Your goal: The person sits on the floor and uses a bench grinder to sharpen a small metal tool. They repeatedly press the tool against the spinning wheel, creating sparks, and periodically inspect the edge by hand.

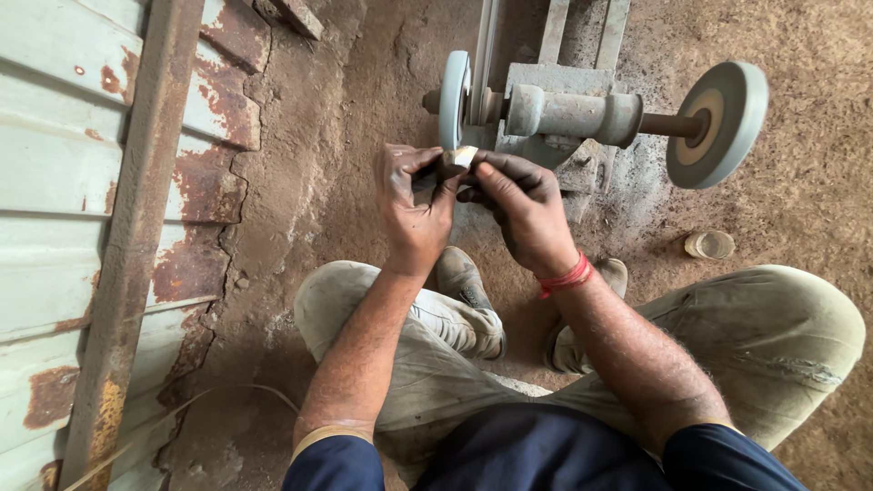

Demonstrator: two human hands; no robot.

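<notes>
Both my hands pinch one small pale piece and hold it against the rim of the left grinding wheel. My left hand grips it from the left with thumb and fingers. From the right, my right hand holds it by the fingertips; a red thread is tied round that wrist. The wheel sits on a grey shaft housing, and a larger disc wheel is mounted at the shaft's right end. I squat over the dirt floor with knees apart.
A rusty corrugated metal wall with a rusted post runs along the left. A small round cup-like object lies on the dirt at the right of the machine. My dusty shoes rest below my hands.
</notes>
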